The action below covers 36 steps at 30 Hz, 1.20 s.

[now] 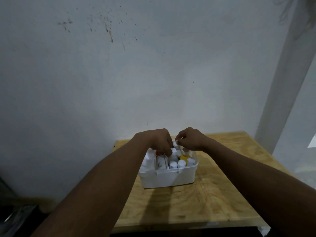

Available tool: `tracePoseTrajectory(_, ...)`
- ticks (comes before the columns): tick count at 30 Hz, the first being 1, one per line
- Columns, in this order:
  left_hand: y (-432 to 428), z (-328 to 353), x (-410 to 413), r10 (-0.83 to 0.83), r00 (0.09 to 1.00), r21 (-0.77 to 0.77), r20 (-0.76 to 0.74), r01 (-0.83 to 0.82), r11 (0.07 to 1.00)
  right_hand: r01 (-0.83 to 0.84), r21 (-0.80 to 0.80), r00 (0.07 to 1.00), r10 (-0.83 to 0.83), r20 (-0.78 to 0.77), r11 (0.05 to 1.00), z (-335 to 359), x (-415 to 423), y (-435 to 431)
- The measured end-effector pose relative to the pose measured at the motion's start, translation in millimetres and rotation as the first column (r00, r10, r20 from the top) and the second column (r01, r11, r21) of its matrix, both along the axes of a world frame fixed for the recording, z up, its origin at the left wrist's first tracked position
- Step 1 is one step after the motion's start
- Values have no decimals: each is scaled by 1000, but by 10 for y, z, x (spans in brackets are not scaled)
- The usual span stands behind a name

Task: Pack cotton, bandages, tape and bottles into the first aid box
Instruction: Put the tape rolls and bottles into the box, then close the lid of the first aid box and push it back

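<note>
A white first aid box (168, 178) stands open on a small wooden table (213, 194). Inside it several white-capped bottles (181, 163) stand upright, one of them yellow (184, 157). Flat white packets (160, 162) stand on edge left of the bottles, and a white cotton bundle (147, 159) fills the left end. My left hand (160, 142) reaches into the box with curled fingers on a white bottle (174, 153). My right hand (189, 140) hovers over the back of the box and pinches a small white thing (177, 142) between thumb and fingers.
The table stands against a stained pale wall (136, 65). A white post (282, 82) rises at the right behind the table. Dark clutter (17, 216) lies low at the left, beside the table.
</note>
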<state>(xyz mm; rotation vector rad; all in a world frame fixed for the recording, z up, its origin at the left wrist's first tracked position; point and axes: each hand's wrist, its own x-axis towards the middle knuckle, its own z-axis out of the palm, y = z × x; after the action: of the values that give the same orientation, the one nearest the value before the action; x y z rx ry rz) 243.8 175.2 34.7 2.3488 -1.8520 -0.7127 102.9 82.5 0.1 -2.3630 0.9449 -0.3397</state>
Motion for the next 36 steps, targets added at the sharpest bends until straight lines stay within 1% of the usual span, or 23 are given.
tracePoseTrajectory(3, 35, 94, 74, 42, 999, -26, -31, -43, 999, 42, 0, 998, -42, 40, 999, 18, -7, -57)
tracePoseTrajectory(5, 63, 142, 212, 104, 993, -97, -54, -109, 989, 88, -4, 994, -88, 71, 996, 74, -19, -89)
tracePoseTrajectory(8, 98, 101, 524, 269, 961, -272, -72, -278, 921, 177, 19, 976, -178, 129, 984, 138, 1, -139)
tracePoseTrajectory(9, 105, 51, 636, 328, 942, -299, -74, -335, 894, 208, 56, 967, -214, 136, 976, 133, 22, -173)
tracePoseTrajectory(11, 130, -64, 804, 438, 894, -269, -97, -447, 853, 257, 190, 954, -280, 108, 948, 83, 86, -258)
tracePoseTrajectory(14, 176, -247, 932, 601, 774, -109, -199, -627, 772, 325, 375, 927, -371, 57, 868, -55, 197, -372)
tracePoseTrajectory(16, 218, -349, 965, 659, 696, 12, -285, -685, 729, 346, 462, 913, -406, 34, 817, -143, 262, -409)
tracePoseTrajectory(19, 220, -455, 998, 682, 595, 162, -425, -691, 704, 345, 543, 903, -428, 29, 766, -219, 326, -433)
tracePoseTrajectory(21, 179, -485, 1010, 669, 559, 190, -489, -681, 707, 342, 574, 890, -452, 57, 744, -232, 361, -466)
tracePoseTrajectory(23, 130, -479, 1010, 661, 557, 177, -503, -682, 710, 342, 591, 877, -474, 79, 731, -227, 387, -494)
tracePoseTrajectory(25, 112, -446, 1008, 652, 575, 153, -494, -681, 716, 331, 606, 870, -483, 101, 723, -199, 396, -498)
tracePoseTrajectory(30, 180, -314, 993, 619, 569, 109, -540, -682, 723, 295, 618, 850, -495, 180, 729, -92, 368, -476)
tracePoseTrajectory(36, 294, -179, 976, 560, 574, 34, -597, -679, 733, 260, 578, 825, -489, 284, 773, 140, 283, -378)
